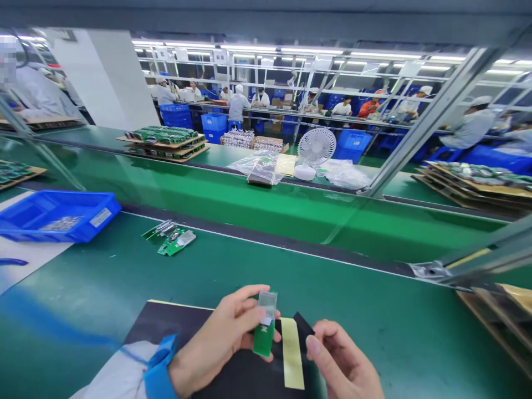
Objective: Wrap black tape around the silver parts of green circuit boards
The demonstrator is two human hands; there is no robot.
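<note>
My left hand (220,343) holds a small green circuit board (264,336) upright, with a clear plastic part (267,303) at its top end. My right hand (343,363) hovers just right of it, fingers loosely curled, holding nothing that I can see. Under both hands lies a black mat (166,327) with a pale yellow strip (292,352) on it. Two similar green boards (170,237) lie on the green belt to the far left.
A blue bin (58,213) with small metal parts stands at the left. Beyond the belt are stacked trays of boards (164,143), a white fan (316,151), plastic bags (260,166) and a slanted metal frame post (432,119). Other workers sit at the back.
</note>
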